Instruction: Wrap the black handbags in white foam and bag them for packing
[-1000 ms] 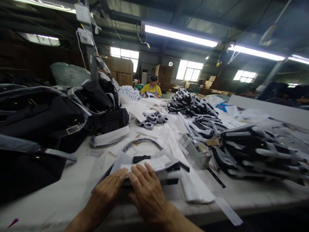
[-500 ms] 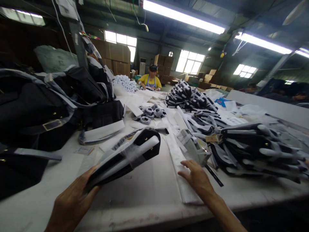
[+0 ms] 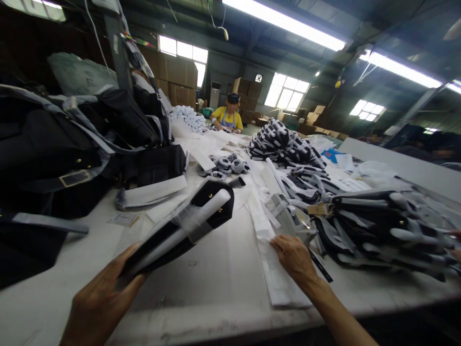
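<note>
In the head view, my left hand [image 3: 104, 283] is closed around the lower end of a folded black bag [image 3: 154, 252]. The bag tilts up to the right and has a white foam-wrapped strip and clear film around its middle. On the right, my right hand [image 3: 293, 257] pinches the upper layer of some thin white wrapping sheets [image 3: 272, 274] lying lengthwise on the table. A grey tape dispenser [image 3: 288, 214] stands just beyond my right hand. Beside that wrist lies a flat black strip [image 3: 322, 266].
Large black bags [image 3: 46, 144] crowd the left side. A pile of folded black bags [image 3: 374, 226] sits at the right, another pile [image 3: 277, 139] farther back. Wrapped strap coils [image 3: 225, 166] lie mid-table. A person in yellow [image 3: 230, 120] works at the far end.
My right hand's fingers have closed on the white wrapping sheets and lifted part of their edge. The black bag in my left hand has shifted slightly left.
</note>
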Demonstrator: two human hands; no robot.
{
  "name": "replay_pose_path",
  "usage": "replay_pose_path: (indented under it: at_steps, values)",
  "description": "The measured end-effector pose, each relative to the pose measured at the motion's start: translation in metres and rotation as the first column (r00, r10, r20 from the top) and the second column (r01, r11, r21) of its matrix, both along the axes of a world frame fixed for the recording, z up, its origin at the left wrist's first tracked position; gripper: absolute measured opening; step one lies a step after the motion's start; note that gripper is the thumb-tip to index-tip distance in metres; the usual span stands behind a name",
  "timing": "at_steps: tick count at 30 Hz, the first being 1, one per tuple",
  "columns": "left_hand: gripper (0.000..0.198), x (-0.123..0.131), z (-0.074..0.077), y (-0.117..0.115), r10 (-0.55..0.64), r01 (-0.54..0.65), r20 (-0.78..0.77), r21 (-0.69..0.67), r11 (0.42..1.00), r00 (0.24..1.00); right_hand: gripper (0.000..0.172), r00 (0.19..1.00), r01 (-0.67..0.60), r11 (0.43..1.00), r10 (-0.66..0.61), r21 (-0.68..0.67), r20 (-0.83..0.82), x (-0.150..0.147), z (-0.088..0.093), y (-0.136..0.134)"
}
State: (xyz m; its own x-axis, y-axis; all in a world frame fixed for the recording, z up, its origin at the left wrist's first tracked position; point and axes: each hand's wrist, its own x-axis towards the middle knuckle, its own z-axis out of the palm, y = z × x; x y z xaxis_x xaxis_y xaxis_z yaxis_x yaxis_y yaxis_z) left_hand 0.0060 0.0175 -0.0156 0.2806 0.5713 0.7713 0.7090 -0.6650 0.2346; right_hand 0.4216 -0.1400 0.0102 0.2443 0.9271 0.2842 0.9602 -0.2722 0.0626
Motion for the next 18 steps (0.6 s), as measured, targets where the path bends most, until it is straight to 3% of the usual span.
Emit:
replay_pose_path:
  at_steps: [3, 8, 11, 13, 15, 17, 18]
  values:
    - [0.059, 0.001, 0.002, 0.000, -0.007, 0.008, -0.019, 0.038, 0.999, 1.000, 0.024, 1.000, -0.009, 0.999, 0.010, 0.051, -0.013, -0.001, 0.013, -0.002]
    - [0.059, 0.000, 0.002, 0.000, -0.021, 0.022, -0.018, 0.057, 0.998, 1.000, 0.016, 0.993, 0.016, 0.998, -0.024, -0.067, -0.117, -0.005, 0.014, -0.007]
    - [0.060, 0.000, 0.001, 0.000, -0.022, 0.023, -0.001, 0.050, 0.999, 1.000, 0.010, 0.956, 0.119, 0.992, -0.124, -0.038, -0.265, -0.010, 0.019, -0.005]
    - [0.060, -0.001, 0.000, 0.000, -0.016, 0.016, -0.001, 0.029, 0.999, 1.000, 0.020, 0.885, 0.167, 0.986, -0.158, -0.018, -0.437, -0.021, 0.032, -0.003]
    - [0.058, -0.002, -0.002, 0.000, -0.007, 0.007, 0.003, 0.010, 1.000, 1.000, 0.032, 0.774, 0.109, 0.994, -0.078, 0.011, -0.628, -0.038, 0.051, -0.008]
    - [0.058, -0.002, -0.005, 0.001, -0.004, 0.004, 0.016, -0.003, 1.000, 1.000, 0.034, 0.680, -0.093, 0.991, 0.137, 0.101, -0.720, -0.059, 0.072, -0.021]
    - [0.058, -0.003, -0.007, 0.001, -0.002, 0.002, 0.021, -0.008, 1.000, 1.000, 0.030, 0.657, -0.230, 0.960, 0.274, 0.160, -0.702, -0.070, 0.082, -0.031]
